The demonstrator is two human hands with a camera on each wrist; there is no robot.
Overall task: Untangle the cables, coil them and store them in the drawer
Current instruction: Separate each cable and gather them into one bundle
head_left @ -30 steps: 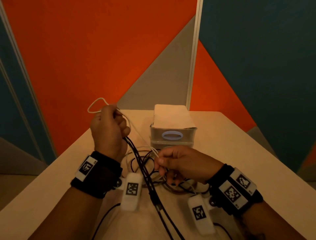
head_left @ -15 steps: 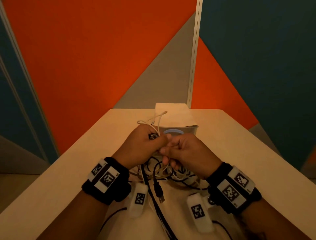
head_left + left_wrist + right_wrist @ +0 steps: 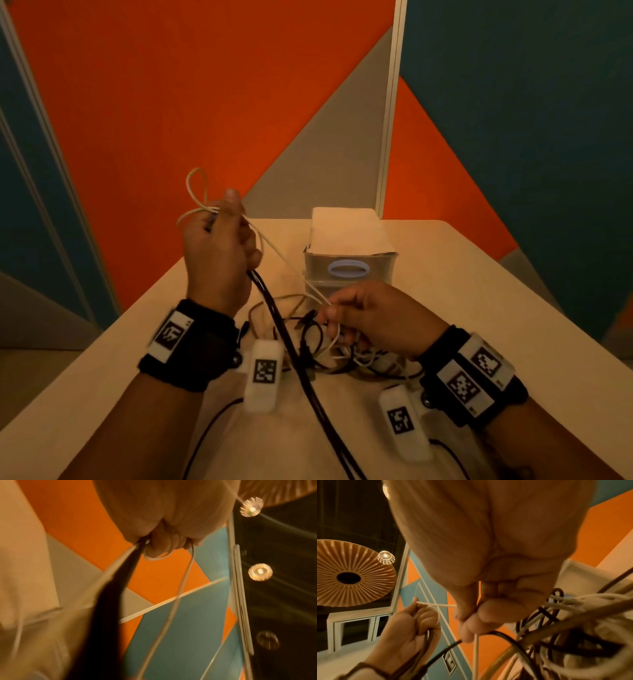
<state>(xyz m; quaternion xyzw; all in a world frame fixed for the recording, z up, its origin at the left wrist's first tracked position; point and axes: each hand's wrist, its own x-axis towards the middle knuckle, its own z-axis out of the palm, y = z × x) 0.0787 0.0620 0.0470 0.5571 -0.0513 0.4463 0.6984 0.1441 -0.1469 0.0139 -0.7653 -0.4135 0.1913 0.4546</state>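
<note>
My left hand (image 3: 219, 246) is raised above the table's left side. It grips loops of a thin white cable (image 3: 274, 251) together with black cables (image 3: 274, 315) that hang down toward me. In the left wrist view the white cable (image 3: 178, 588) and the black cables (image 3: 109, 595) leave the fist (image 3: 164, 539). The white cable runs taut down to my right hand (image 3: 370, 318), which pinches it just above a tangle of black and white cables (image 3: 329, 353) on the table. In the right wrist view the fingers (image 3: 471, 626) pinch the white cable (image 3: 476, 654); the tangle (image 3: 565, 635) lies at right.
A small translucent drawer unit (image 3: 349, 260) with a pale blue handle (image 3: 347, 268) stands shut at the back middle of the beige table (image 3: 496, 308), just behind the tangle. Orange, grey and teal wall panels rise behind. White tagged sensor blocks hang under both wrists.
Half a second ago both hands met over the tangle. Now my left hand has lifted up and to the left, drawing the white cable taut, while my right hand stays low.
</note>
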